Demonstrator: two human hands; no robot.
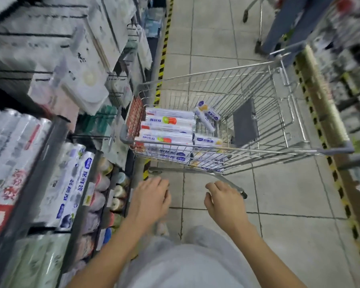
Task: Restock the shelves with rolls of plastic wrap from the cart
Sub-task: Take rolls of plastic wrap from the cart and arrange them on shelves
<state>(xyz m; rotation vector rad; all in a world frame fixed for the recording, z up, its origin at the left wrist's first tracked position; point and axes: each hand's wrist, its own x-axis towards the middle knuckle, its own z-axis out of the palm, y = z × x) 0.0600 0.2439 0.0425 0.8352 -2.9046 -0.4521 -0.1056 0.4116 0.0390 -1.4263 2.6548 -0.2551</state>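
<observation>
Loosely curled, left hand [152, 196] and right hand [224, 199] hover near cart [278, 151] of rolls [168, 123]

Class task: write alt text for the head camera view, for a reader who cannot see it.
The left hand and right hand, both empty, hover near a wire cart holding rolls of plastic wrap in a shop aisle. Stocked shelves stand on the left.

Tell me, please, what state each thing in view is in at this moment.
left hand: open, empty, short of the cart.
right hand: fingers loosely curled, empty.
cart: upright, loaded only at its shelf-side end.
rolls of plastic wrap: lying stacked in the cart, wrapped.
short rolls: lying loose and tilted beside the stack.
shelves: stocked, though blurred.
</observation>
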